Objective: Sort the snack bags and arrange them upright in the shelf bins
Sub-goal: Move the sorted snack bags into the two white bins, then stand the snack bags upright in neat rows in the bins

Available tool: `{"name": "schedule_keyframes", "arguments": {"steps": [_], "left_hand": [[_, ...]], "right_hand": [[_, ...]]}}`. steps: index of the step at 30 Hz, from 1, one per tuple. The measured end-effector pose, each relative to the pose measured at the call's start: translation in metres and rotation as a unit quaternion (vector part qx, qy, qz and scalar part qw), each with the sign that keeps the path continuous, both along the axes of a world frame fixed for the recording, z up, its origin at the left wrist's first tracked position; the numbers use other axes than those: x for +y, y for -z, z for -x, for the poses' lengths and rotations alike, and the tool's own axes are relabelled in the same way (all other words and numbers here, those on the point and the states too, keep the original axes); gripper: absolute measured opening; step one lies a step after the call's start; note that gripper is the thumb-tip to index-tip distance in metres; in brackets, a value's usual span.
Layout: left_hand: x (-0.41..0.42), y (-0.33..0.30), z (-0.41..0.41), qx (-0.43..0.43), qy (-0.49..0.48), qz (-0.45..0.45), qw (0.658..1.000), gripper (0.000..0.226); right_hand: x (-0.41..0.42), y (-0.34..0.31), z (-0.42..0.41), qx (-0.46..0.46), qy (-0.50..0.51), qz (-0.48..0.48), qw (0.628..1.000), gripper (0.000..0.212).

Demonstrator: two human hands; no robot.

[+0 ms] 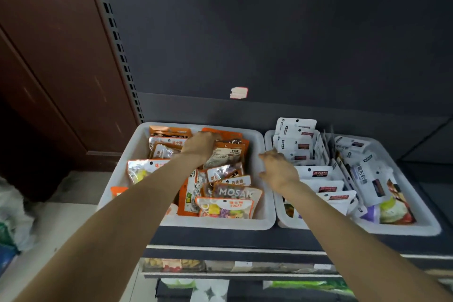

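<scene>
Nearest the viewer, the front of the left bin (210, 224) is holding a "SUGAR" bag (226, 208) of coloured sweets with a "MOSAIC" bag (235, 192) just behind it, both leaning rather than standing square. To the right, the right bin (397, 229) is carrying white bags (328, 189) in overlapping rows, with a few fruit-print packs lying at its near right corner.

Moving farther in, the right hand (278, 167) is hovering over the seam between the two bins, its fingers (266, 155) loosely spread and pointing left, holding nothing that can be seen. Beyond it, the left hand (199, 143) is reaching into the far middle of the left bin, knuckles up, its fingers curling down among the bags; whether they are actually pinching one cannot be told, since the fingertips are hidden. An orange bag with a printed back label (225, 154) is standing tilted and touching that hand on its right side, and more orange bags (169, 133) are stacked at the far left of the bin.

Judging from this, the sorting is in its tidying stage: the left hand seems to be straightening or pulling the orange bags upright. The next move is likely calling for the right hand to steady the leaning label-side bag while the left squares the row.
</scene>
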State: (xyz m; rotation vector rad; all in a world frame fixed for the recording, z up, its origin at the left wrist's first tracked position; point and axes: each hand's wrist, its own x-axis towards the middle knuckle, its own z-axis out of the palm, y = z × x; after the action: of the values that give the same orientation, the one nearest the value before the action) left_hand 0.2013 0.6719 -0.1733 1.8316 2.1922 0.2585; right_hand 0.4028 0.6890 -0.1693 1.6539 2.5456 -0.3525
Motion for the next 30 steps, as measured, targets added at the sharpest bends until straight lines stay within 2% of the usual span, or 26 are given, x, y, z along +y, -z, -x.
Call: {"name": "schedule_keyframes", "arguments": {"steps": [2, 5, 8, 11, 16, 20, 26, 30], "left_hand": [[-0.001, -0.003, -0.005, 0.02, 0.009, -0.019, 1.0, 0.038], [-0.011, -0.015, -0.014, 0.032, 0.026, -0.057, 0.998, 0.038], [-0.026, -0.034, -0.032, 0.019, 0.072, -0.076, 0.994, 0.037], [-0.041, -0.055, -0.06, -0.015, 0.106, -0.137, 0.985, 0.029], [-0.05, -0.077, -0.122, -0.106, 0.153, -0.197, 0.963, 0.026], [-0.035, -0.081, -0.179, -0.118, 0.189, -0.214, 0.951, 0.028], [0.01, -0.064, -0.271, -0.097, 0.193, -0.201, 0.955, 0.038], [0.035, -0.045, -0.305, -0.085, 0.148, -0.11, 0.979, 0.063]], "right_hand": [[-0.001, -0.003, 0.001, 0.016, -0.001, 0.005, 1.0, 0.046], [-0.007, -0.016, 0.0, 0.093, 0.002, -0.015, 0.996, 0.044], [-0.017, -0.03, -0.013, 0.167, 0.019, -0.069, 0.983, 0.039], [-0.032, -0.04, -0.039, 0.228, 0.059, -0.109, 0.966, 0.034], [-0.049, -0.057, -0.102, 0.245, 0.097, -0.145, 0.954, 0.035], [-0.036, -0.06, -0.166, 0.249, 0.142, -0.176, 0.942, 0.034], [0.021, -0.034, -0.259, 0.225, 0.169, -0.13, 0.951, 0.04], [0.057, -0.014, -0.294, 0.277, 0.103, -0.044, 0.954, 0.055]]}}
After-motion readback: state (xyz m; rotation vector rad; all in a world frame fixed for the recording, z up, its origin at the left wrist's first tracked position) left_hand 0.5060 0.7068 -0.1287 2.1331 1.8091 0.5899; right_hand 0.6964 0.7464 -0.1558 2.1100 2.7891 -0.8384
